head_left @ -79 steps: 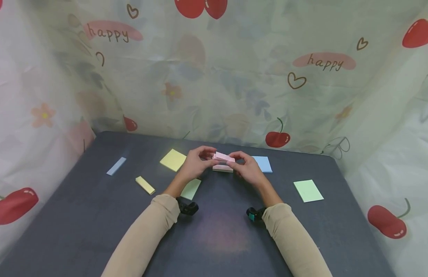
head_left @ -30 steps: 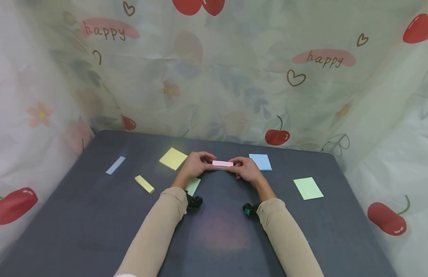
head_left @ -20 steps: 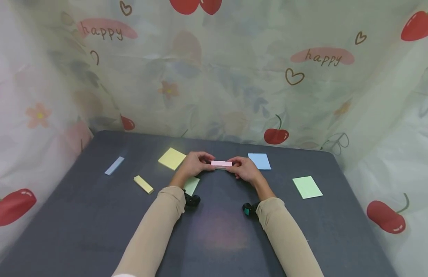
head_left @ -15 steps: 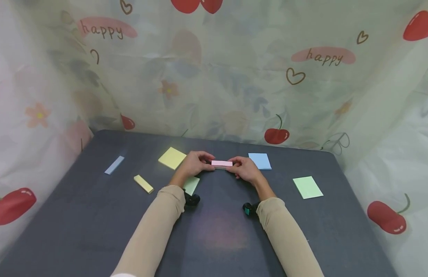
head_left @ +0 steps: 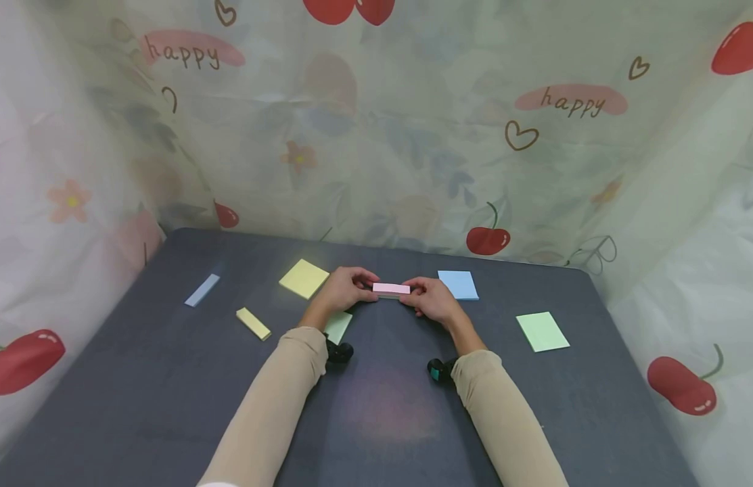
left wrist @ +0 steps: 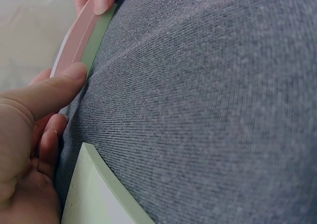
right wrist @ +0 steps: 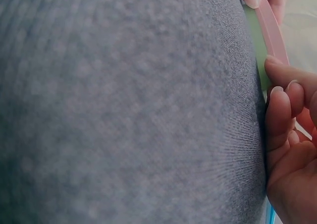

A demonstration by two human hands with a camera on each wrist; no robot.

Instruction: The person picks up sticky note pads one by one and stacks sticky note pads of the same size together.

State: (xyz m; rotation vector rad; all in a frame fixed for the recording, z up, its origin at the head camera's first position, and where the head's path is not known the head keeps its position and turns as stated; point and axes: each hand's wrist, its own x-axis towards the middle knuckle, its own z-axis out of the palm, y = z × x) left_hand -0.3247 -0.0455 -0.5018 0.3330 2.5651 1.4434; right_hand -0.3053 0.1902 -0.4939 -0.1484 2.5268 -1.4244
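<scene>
At the table's back middle, a narrow pink sticky note pad (head_left: pixel 391 289) lies level on a small stack. A seam splits the pink block in the left wrist view, and a green layer (left wrist: pixel 97 38) shows beneath it. My left hand (head_left: pixel 341 291) pinches the pink pad's left end, thumb on the near side. At the other end my right hand (head_left: pixel 436 299) pinches it the same way. The far fingers are mostly hidden. Partly covered by my left forearm is a green sticky note pad (head_left: pixel 337 327), also near that hand in the left wrist view.
A yellow square pad (head_left: pixel 304 279) lies left of my left hand, a blue square pad (head_left: pixel 458 285) behind my right. Further right is a light green square pad (head_left: pixel 542 331). Narrow blue (head_left: pixel 202 290) and yellow (head_left: pixel 253 324) pads lie left. A printed curtain (head_left: pixel 376 155) encloses the table.
Earlier, both hands held a pink pad raised and tilted above another pink pad; it has come down level onto the stack. Over the last second the hands have stayed nearly still.
</scene>
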